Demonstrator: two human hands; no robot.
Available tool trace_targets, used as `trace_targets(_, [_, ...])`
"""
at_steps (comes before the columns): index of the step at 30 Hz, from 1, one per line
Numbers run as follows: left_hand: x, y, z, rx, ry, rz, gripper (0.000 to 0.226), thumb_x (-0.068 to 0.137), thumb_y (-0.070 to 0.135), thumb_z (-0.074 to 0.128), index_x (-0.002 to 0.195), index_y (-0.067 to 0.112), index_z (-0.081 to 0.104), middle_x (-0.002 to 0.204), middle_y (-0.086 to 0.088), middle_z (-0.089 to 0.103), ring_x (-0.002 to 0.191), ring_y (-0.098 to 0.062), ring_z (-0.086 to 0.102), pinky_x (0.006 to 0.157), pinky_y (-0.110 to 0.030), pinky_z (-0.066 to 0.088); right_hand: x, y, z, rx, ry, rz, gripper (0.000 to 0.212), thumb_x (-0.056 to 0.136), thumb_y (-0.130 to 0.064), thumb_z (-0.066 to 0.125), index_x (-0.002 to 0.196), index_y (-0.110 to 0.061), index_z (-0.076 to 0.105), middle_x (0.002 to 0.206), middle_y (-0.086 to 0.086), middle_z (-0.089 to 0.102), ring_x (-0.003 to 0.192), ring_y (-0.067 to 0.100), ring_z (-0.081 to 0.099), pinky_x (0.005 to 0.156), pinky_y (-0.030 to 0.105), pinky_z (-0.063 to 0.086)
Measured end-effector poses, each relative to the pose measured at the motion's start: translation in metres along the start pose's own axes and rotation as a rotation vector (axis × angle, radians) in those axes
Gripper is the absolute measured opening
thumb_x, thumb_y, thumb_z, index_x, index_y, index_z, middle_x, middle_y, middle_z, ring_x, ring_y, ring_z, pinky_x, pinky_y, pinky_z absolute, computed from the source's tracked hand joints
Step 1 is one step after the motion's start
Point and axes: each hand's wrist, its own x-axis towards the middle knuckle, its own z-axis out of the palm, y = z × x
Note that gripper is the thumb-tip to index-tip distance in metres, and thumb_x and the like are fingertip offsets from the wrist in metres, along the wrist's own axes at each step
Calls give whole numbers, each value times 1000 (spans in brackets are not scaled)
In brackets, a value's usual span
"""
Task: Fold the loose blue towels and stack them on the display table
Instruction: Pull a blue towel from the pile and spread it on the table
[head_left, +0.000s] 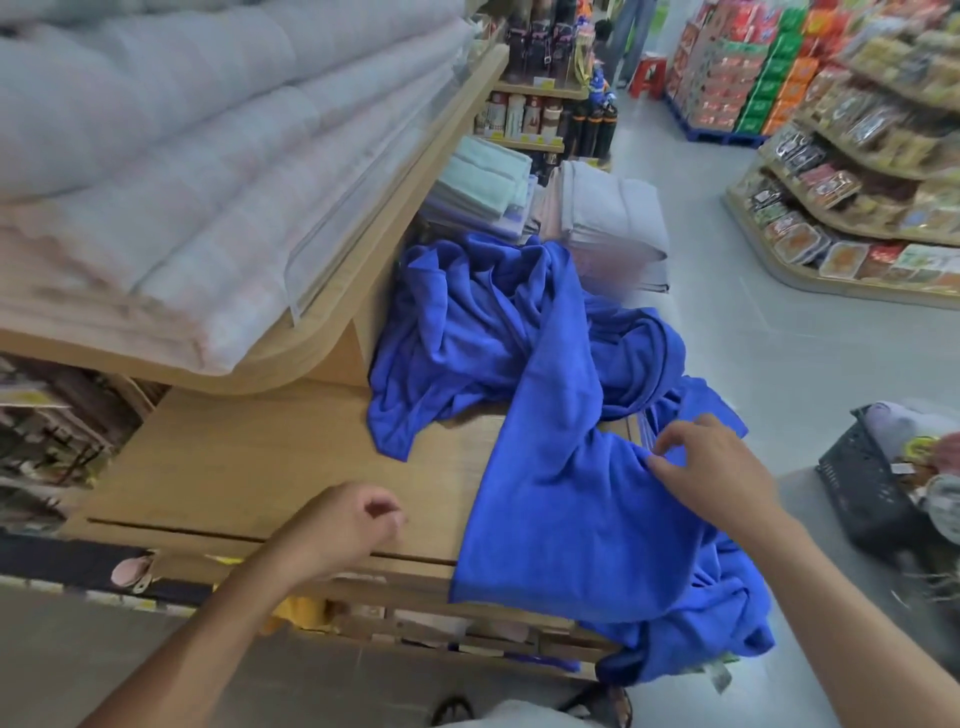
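1. Your right grip (717, 467) is on the near towel (561, 519). The fingers are bent, and thumb and fingertips close on a small ridge of cloth near its right edge. It looks like a pinch, not a flat press.
2. Your left grip (353, 525) hangs loosely curled above the front of the table (260, 457), holding nothing and touching no cloth.
3. The near towel lies spread over the table's front right corner, its lower part draping off the edge towards the floor.
4. Behind it, the other blue towels (467, 332) lie in a crumpled heap on the table, against the shelf (332, 291) and touching the near one.
5. I judge the cloth light, limp and plush, not fragile. Pulled from a single point, it will bunch and may slide off the edge.
6. Take two corners of one short edge, one per grip, so it hangs flat. Then lay it on the wood at your left to fold.
7. Folded grey towels (608, 218) sit beyond the heap.
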Motion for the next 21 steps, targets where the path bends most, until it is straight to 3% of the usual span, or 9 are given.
trace_targets(3, [36,31,-4,-66,137,106,10,91,28,70,85,35,74,84,21,74,77,7,66,71,-14,46,22,-35,10,266,50,-50,8,84,-41,64,90,-38,61,93,-13,62,80,8,61,67,43,57])
trace_targets(6, [87,73,8,-134,233,187,15,91,23,72,106,22,75,96,12,75,87,0,68,84,-23,51,46,-69,24,483,4,-67,45,88,-38,66,130,-35,51,122,-17,54,86,3,61,72,37,57])
trace_targets(8, [116,99,19,-204,211,170,35,89,31,75,121,17,69,106,5,74,98,-6,69,91,-27,52,57,-81,31,565,9,-43,61,90,-35,64,145,-29,39,124,-16,53,88,7,61,75,38,56])
trace_targets(10, [135,119,29,-270,166,122,39,87,33,77,121,16,66,98,2,74,87,-10,70,79,-26,54,62,-84,38,598,-2,14,58,90,-37,62,144,-30,39,110,-10,65,83,13,67,74,45,60])
trace_targets(12, [143,133,33,-300,156,152,22,88,23,75,106,13,68,79,1,70,69,-13,62,65,-28,50,65,-84,37,564,5,19,40,88,-42,61,127,-37,52,97,-13,68,78,11,67,70,45,60])
trace_targets(15, [129,134,24,-452,140,277,3,82,9,62,84,7,64,69,-2,59,64,-13,49,61,-34,41,68,-87,20,622,26,-51,32,81,-43,65,113,-44,63,90,-21,68,76,3,65,63,32,55])
trace_targets(17, [109,120,8,-561,-84,320,23,72,13,57,91,1,63,79,-5,59,72,-13,50,62,-29,39,63,-101,8,692,-11,-188,45,77,-37,68,122,-43,66,90,-25,67,78,-3,63,68,20,48])
trace_targets(19, [92,98,-13,-648,-337,249,31,70,24,61,97,15,72,87,-1,67,78,-11,61,64,-21,47,47,-124,3,717,-124,-422,52,75,-31,65,126,-41,68,87,-34,67,76,-9,62,71,13,45])
trace_targets(21, [82,80,-32,-822,-269,119,23,73,40,68,90,25,75,85,0,71,75,-11,68,60,-20,53,24,-143,9,565,-313,-628,54,76,-28,62,127,-47,63,83,-33,65,73,-7,61,67,11,45])
